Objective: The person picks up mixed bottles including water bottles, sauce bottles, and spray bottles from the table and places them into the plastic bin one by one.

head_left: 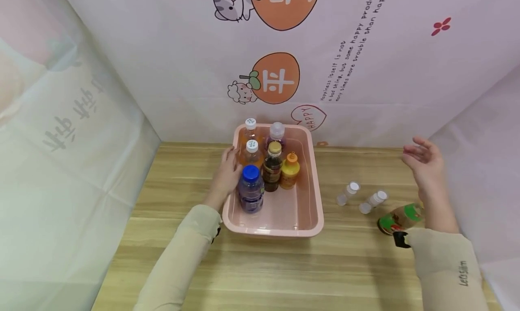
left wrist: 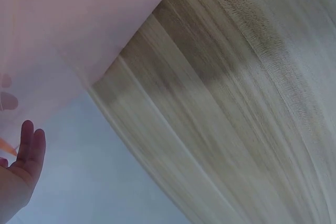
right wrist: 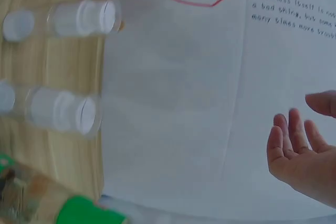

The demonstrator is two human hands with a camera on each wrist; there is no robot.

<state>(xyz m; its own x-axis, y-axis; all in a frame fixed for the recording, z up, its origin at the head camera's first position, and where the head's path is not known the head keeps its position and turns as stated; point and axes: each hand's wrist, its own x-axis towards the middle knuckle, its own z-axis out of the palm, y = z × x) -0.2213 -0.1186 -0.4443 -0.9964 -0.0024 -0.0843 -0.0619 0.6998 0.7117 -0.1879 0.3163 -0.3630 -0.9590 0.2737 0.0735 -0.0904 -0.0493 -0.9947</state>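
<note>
My left hand (head_left: 228, 172) is at the left rim of a pink plastic tub (head_left: 316, 198), its fingers extended near the upper left edge; in the left wrist view the hand (left wrist: 23, 174) shows loosely straight fingers. Inside the tub stand a blue-capped bottle (head_left: 251, 191), two white-capped orange drink bottles (head_left: 253, 155), a dark sauce bottle (head_left: 272, 169), a yellow squeeze bottle (head_left: 290, 173) and a clear-capped purple bottle (head_left: 277, 135). On the right, my empty right hand (head_left: 428, 166) hovers above the table, fingers relaxed and apart from the thumb, also seen in the right wrist view (right wrist: 304, 156).
Two small clear white-capped containers, one nearer the tub (head_left: 348, 193) and another (head_left: 373, 202), stand right of it. A green-labelled bottle (head_left: 400, 218) is partly hidden by the right forearm. A printed sheet (head_left: 195, 76) covers the wall behind the wooden table (head_left: 260, 275).
</note>
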